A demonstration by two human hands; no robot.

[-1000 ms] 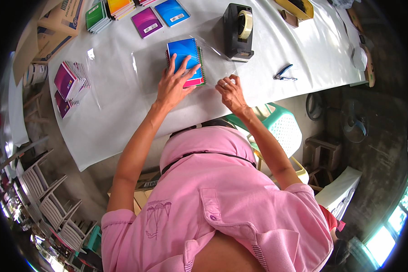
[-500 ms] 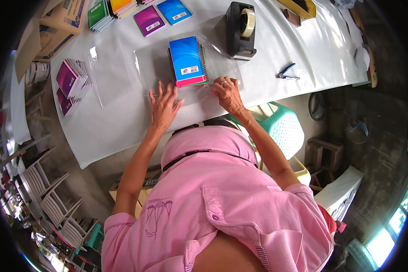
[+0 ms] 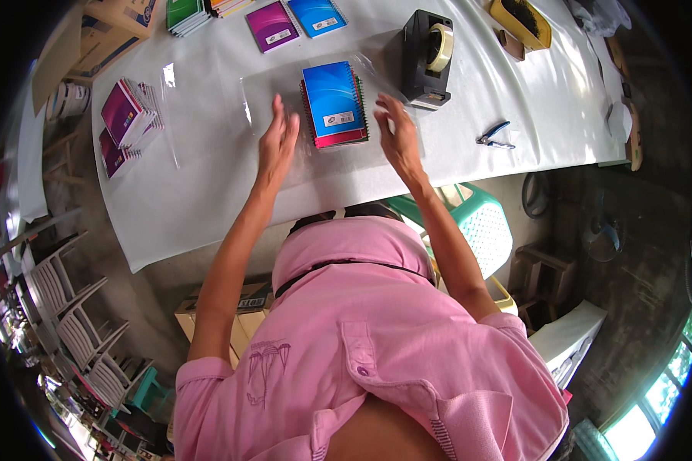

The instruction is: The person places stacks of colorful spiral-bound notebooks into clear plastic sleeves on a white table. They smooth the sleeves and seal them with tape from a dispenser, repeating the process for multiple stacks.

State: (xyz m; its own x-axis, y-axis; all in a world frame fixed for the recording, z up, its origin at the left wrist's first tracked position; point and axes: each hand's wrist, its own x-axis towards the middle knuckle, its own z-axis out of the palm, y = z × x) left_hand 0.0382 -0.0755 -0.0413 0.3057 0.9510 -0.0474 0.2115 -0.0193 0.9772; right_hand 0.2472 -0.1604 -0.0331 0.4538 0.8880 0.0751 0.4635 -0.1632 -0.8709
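Note:
A small stack of spiral notebooks (image 3: 332, 98), a blue cover on top and a pink-red one showing under its near edge, lies on a clear plastic sheet (image 3: 273, 83) on the table. Left of the stack is my left hand (image 3: 278, 146), held palm inward with fingers stretched out and nothing in it. On the other side my right hand (image 3: 400, 140) is raised near the spiral edge, fingers apart and slightly bent, also holding nothing. Neither hand plainly touches the notebooks.
A black tape dispenser (image 3: 427, 61) stands right of the stack, with blue-handled cutters (image 3: 496, 136) nearer me. Purple notebooks (image 3: 127, 115) are piled at left beside another plastic sheet (image 3: 173, 115). More notebooks (image 3: 273, 27) and a yellow tray (image 3: 527, 23) lie farther back.
My right hand has opened and come up beside the stack, away from the plastic's near edge. My left hand has turned from palm-down to palm-inward. The stack's near edges look more even.

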